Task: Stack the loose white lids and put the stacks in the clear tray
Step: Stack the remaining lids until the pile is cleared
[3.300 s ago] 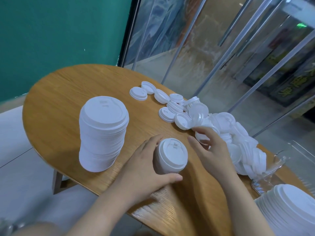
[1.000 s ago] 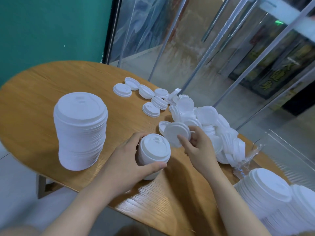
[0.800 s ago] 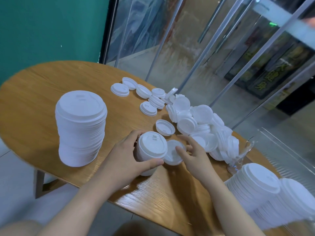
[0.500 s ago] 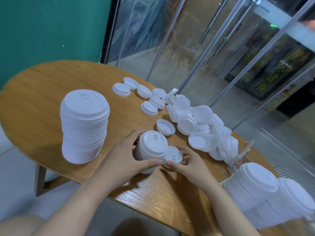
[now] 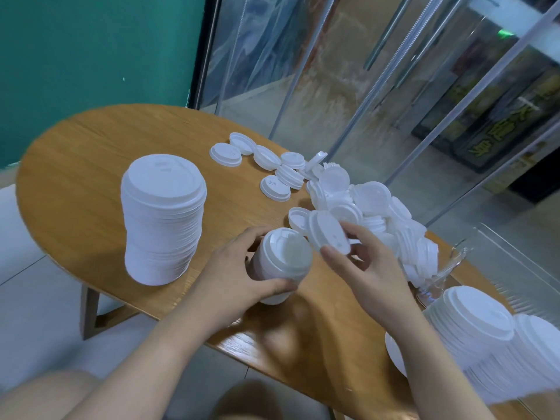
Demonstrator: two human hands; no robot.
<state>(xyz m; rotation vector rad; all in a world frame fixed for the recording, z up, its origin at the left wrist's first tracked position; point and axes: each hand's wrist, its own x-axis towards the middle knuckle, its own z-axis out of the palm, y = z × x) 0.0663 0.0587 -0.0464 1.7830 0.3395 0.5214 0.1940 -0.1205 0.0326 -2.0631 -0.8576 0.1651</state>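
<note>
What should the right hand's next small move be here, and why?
Probably lower the single lid onto the small stack. The right hand pinches that lid tilted, just beside and above the stack's top, while the left hand grips the stack upright on the table.

Small stack (image 5: 281, 265): white lids nested, upright on the worktop, gripped by the left hand (image 5: 233, 283).
Single lid (image 5: 328, 233): white, tilted, pinched by the right hand (image 5: 366, 271) just beside the small stack's top.
Loose lids (image 5: 363, 207): scattered heap and a few flat singles, far side.
Tall stack (image 5: 163, 219): upright, left.
Clear tray (image 5: 521, 268): right edge, two stacks (image 5: 485, 334) leaning inside.
</note>
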